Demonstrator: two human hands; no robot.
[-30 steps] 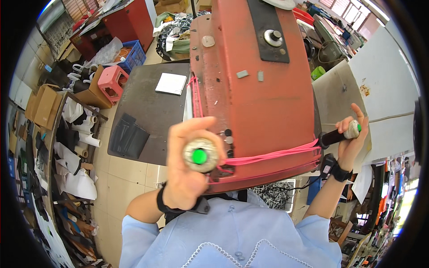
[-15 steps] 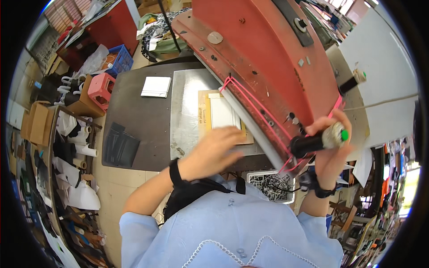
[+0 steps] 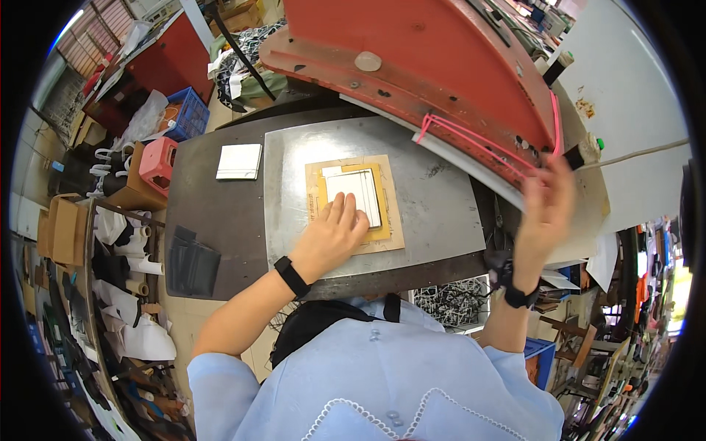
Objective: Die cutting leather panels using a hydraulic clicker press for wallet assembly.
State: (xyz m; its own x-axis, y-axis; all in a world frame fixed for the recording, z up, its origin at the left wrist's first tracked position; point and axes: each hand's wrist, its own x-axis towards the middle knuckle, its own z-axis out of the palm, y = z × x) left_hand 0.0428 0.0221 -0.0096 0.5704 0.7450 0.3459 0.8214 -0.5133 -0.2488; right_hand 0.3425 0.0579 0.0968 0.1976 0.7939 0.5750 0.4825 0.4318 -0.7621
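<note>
Head view: left hand (image 3: 334, 237), fingers extended, ungripping, is likely steadying the white card (image 3: 353, 183) nearer the metal plate's (image 3: 441, 209) left edge; blurred right hand (image 3: 546, 204) is hovering by the red machine head (image 3: 441, 59), grip unclear.

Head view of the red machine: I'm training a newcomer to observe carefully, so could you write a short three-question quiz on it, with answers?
1. Which of the person's hands is over the white piece?
2. Where do the dark sheets lie?
A) In the white crate
B) On the dark table, left of the metal plate
C) On the tan board
3. Fill in the colour: the cords on the red machine are ____.

Key:
1. The left hand
2. B
3. Pink
</note>
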